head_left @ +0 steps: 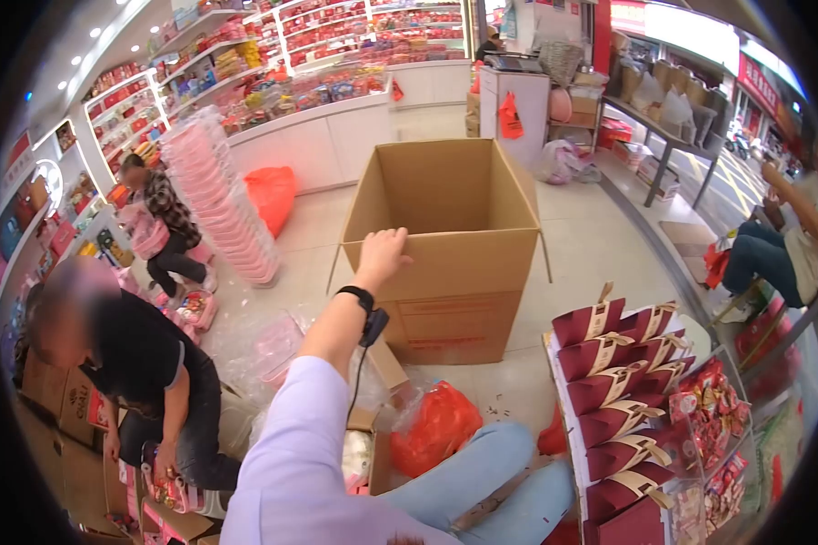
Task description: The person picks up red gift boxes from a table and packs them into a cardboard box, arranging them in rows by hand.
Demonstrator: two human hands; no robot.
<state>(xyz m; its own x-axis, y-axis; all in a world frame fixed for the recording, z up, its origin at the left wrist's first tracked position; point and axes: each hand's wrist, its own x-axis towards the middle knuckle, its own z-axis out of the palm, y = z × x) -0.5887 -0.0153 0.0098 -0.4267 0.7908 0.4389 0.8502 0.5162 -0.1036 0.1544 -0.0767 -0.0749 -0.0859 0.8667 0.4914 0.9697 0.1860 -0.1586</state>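
Observation:
My left hand (384, 259), at the end of a lilac sleeve with a black band at the wrist, is closed over the near top rim of a large cardboard box (454, 304). The box stands upright on the tiled floor with its top open, and its inside looks bare as far as I can see. Some flaps hang down at its sides. My right hand is out of view. Near my jeans-clad legs lie a red plastic bag (436, 427) and a smaller open carton (379, 461) with something white in it.
Burgundy gift boxes (613, 381) fill a stand at right, beside wrapped sweets (709, 400). At left, a seated person (145, 363) handles a pink container; another (159, 222) stands by tall stacked pink baskets (218, 195). Someone sits at far right (782, 245). Shelves and a white counter (309, 150) line the back.

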